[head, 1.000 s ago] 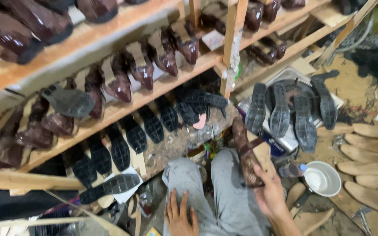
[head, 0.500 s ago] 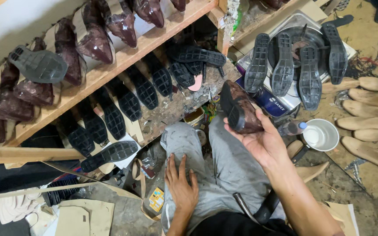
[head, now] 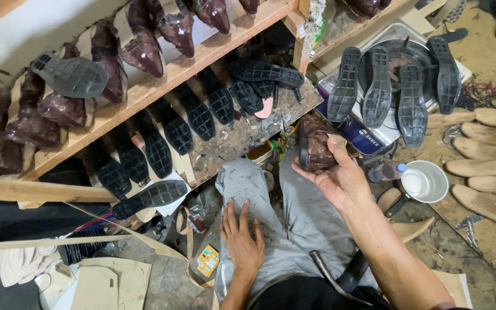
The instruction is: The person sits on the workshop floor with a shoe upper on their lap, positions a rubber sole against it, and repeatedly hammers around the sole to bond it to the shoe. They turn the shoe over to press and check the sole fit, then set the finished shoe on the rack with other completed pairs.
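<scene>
I am seated, looking down at my grey-trousered legs. My right hand (head: 343,182) holds a dark brown shoe (head: 316,150) with a black sole, tilted sole-side left, above my right knee. My left hand (head: 242,241) lies flat, palm down, on my left thigh with fingers spread and holds nothing. Just ahead stand wooden shelves (head: 162,86): the upper one carries brown lasted shoe uppers (head: 144,49), the lower one a row of black rubber soles (head: 167,129).
Several black soles (head: 394,86) rest on a round heater atop a metal box at the right. A white cup (head: 426,181) and a small bottle (head: 387,171) sit on the floor beside wooden lasts (head: 483,166). Cardboard patterns (head: 107,281) lie at lower left.
The view has tilted downward. My right hand brought the shoe from low beside my knee up in front of me. My left hand stayed on the thigh.
</scene>
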